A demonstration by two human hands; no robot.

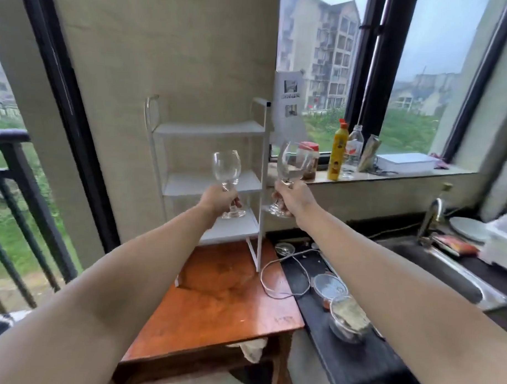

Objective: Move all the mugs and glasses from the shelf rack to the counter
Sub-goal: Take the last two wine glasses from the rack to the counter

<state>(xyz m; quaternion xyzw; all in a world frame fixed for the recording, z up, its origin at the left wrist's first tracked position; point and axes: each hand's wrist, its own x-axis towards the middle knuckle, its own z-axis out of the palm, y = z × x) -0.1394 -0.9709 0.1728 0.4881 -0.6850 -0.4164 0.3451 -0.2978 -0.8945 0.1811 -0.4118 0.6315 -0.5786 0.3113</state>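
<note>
Two stemmed wine glasses, left (226, 169) and right (292, 164), held in front of the white shelf rack (211, 130), left hand (219, 200) and right hand (293, 197) each closed round a stem (light, slippery, brittle glass; the stem probably the safest hold).

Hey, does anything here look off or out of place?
The right hand's wine glass is tilted, while the left hand's glass stands upright. A white cable trails loosely from the black counter onto the wooden table.
</note>
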